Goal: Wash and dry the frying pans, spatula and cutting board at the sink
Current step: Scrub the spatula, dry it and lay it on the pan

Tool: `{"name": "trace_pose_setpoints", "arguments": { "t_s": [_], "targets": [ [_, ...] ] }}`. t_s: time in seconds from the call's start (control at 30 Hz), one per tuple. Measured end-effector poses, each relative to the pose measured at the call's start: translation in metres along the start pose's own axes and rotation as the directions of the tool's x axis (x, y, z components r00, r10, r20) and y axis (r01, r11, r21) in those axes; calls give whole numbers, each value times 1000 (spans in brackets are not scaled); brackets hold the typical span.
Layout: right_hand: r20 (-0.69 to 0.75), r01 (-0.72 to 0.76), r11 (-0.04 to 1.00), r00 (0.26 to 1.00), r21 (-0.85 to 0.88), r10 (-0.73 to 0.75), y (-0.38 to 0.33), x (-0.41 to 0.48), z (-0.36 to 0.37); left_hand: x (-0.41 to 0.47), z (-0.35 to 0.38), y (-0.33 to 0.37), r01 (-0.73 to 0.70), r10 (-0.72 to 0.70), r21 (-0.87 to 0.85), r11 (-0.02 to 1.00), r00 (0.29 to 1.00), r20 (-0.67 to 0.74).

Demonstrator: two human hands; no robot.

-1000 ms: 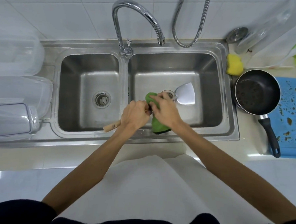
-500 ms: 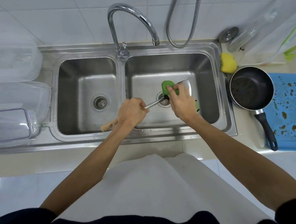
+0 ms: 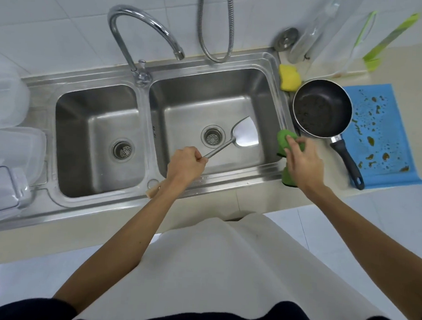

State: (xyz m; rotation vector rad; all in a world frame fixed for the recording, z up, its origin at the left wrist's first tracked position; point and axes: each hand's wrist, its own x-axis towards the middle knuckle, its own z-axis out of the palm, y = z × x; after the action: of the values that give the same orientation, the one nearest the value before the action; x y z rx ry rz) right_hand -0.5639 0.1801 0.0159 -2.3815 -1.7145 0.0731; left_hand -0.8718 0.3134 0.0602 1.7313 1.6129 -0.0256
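Spatula: metal blade over right basin of sink, beside drain, shaft slanting back toward near rim. Left hand fisted round shaft, wooden handle end poking out behind wrist. Right hand well right of blade, at sink's right rim, fingers over green cloth, seemingly clutching it; thumb hidden. Frying pan on counter just beyond, handle across blue mat.

The double sink and spatula are shiny brushed metal; the frying pan is matt black; the green cloth looks soft.
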Motion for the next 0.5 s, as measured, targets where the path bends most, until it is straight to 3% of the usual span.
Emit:
{"name": "trace_pose_setpoints", "arguments": {
  "t_s": [0.23,0.5],
  "targets": [
    [111,9,1000,994,1,-9,71,-27,6,-18,37,35,12,-11,-24,1000,999,39],
    [267,45,999,963,-1,-43,85,-42,35,-35,70,58,18,-18,-15,1000,1000,22]
  ]
}}
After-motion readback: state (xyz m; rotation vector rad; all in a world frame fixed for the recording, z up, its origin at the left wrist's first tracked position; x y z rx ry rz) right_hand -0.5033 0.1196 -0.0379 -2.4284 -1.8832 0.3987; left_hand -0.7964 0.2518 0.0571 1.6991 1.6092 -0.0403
